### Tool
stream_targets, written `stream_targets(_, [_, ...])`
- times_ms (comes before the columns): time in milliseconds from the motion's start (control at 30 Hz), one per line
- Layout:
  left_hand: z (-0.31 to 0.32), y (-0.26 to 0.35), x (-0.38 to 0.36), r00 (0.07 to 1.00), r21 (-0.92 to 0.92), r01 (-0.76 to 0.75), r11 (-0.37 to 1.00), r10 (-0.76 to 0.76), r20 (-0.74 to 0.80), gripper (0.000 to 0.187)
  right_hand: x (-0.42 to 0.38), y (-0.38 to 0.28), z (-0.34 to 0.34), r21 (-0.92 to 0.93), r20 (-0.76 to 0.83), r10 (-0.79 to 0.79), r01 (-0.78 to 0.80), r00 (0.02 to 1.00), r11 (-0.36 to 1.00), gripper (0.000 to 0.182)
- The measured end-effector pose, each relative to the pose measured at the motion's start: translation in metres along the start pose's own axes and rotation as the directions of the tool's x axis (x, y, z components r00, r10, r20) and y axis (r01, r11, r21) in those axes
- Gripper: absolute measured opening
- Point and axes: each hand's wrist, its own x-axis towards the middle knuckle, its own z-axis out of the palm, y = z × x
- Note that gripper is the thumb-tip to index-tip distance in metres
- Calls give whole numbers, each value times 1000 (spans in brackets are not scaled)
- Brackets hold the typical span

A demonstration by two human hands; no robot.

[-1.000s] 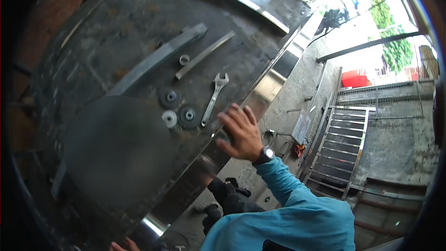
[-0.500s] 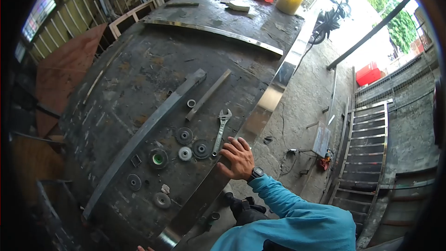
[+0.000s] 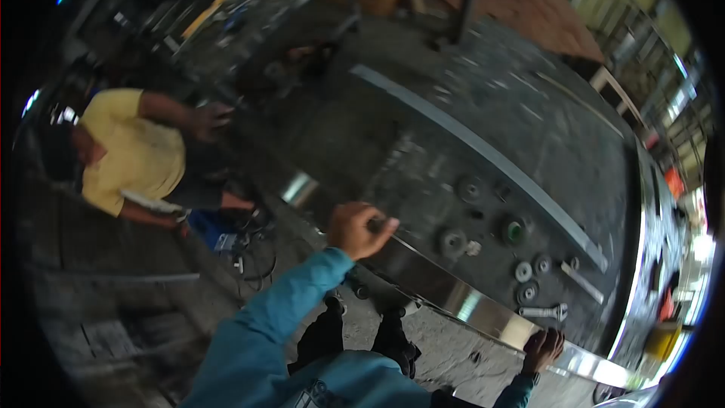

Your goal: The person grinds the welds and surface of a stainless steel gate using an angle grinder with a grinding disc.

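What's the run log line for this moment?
left hand: gripping shiny strip | right hand: on strip edge | wrench: on table | person in yellow: nearby

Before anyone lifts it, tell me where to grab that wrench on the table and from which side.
Take the wrench by the middle of its straight handle, coming from above. It lies flat on the dark table, alone, just inside the shiny strip along the edge, so both long sides look free for fingers. The right hand rests on that strip nearest to it; the left hand is farther along.

no readable text, labels, brands or numbers anywhere
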Motion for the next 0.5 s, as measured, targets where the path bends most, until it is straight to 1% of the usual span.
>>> stream_targets(33, [-2, 3, -3, 1000, 30, 10, 999, -10, 1, 32, 4, -20, -6, -4, 110, 39, -39, 993, 999, 46])
stream_targets(100, [-3, 2, -4, 999, -31, -2, 1000, 1, -34, 34, 4, -69, -3, -61, 196, -37, 50, 980, 997, 47])
stream_targets(133, [-4, 1, -3, 1000, -38, -14, 999, 14, -21, 35, 2, -99, 2, -49, 195, -146, 159, 970, 986, 47])
stream_targets(167, [-6, 0, -3, 1000, -51, -31, 998, 31, -2, 36, 3, -148, -8, 16, 300, -161, 163, 940, 986, 45])
stream_targets(200, [-7, -3, -3, 999, -67, -35, 997, 38, 34, 37, -4, -193, -9, 63, 251, -255, 247, 934, 967, 43])
stream_targets(233, [-8, -5, -3, 996, -84, -41, 996, 47, 75, 39, -6, -234, -11, 105, 275, -332, 315, 902, 943, 42])
stream_targets(267, [-10, -7, -5, 996, -95, -41, 995, 48, 70, 39, -12, -280, -13, 155, 241, -400, 372, 884, 915, 41])
stream_targets(300, [-13, -8, -4, 992, -179, -71, 981, 89, 91, 40, -17, -322, -13, 186, 214, -443, 409, 871, 894, 43])
stream_targets(333, [-18, -11, -3, 984, -260, -104, 960, 136, 111, 42, -20, -360, -12, 226, 214, -443, 397, 871, 890, 44])
stream_targets(367, [-24, -13, -2, 983, -272, -112, 956, 147, 113, 42, -23, -382, 1, 207, 144, -473, 441, 869, 873, 45])
stream_targets(400, [-30, -15, -4, 977, -393, -113, 912, 175, 125, 40, -21, -403, -2, 178, 229, -395, 361, 890, 915, 46])
stream_targets(433, [-36, -19, -12, 971, -511, -103, 853, 197, 134, 39, -24, -415, -8, 138, 316, -311, 281, 896, 950, 47])
stream_targets(467, [-37, -30, -21, 955, -553, -112, 826, 244, 170, 35, -23, -412, -3, 134, 284, -318, 291, 904, 947, 49])
stream_targets(500, [-49, -42, -28, 956, -566, -94, 819, 234, 178, 35, -22, -404, 5, 127, 261, -327, 303, 908, 944, 51])
